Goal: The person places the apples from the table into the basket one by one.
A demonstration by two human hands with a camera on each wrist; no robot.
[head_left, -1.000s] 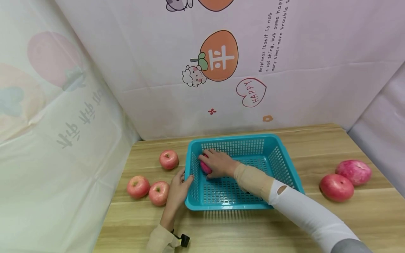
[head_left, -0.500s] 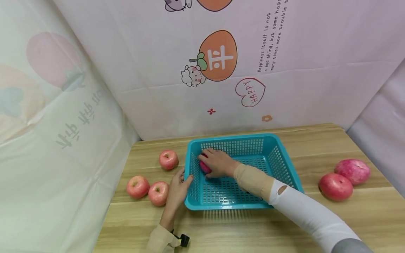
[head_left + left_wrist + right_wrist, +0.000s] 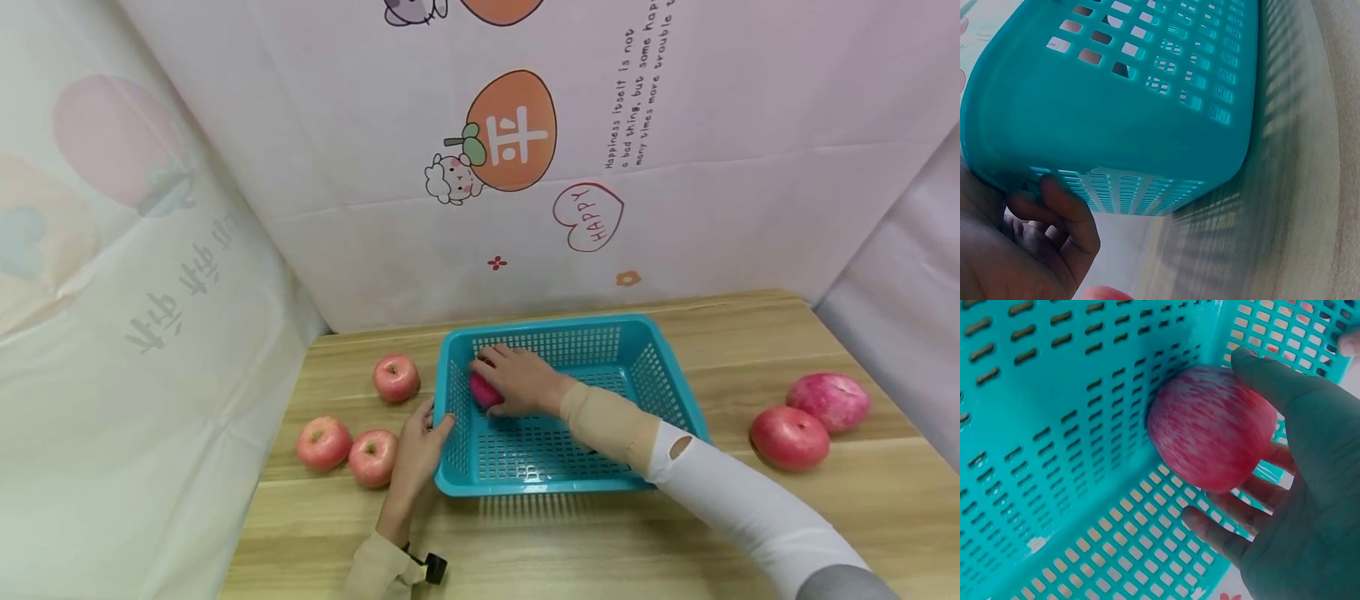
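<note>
A teal plastic basket sits on the wooden table. My right hand reaches into its far left corner and cups a pink-red apple against the wall. In the right wrist view the thumb lies over the apple and the fingers curl under it, just above the basket floor. My left hand grips the basket's left rim. The left wrist view shows its fingers curled against the outer wall of the basket.
Three red apples lie on the table left of the basket, close to my left hand. Two larger apples lie at the right. Printed cloth walls close in the back and left.
</note>
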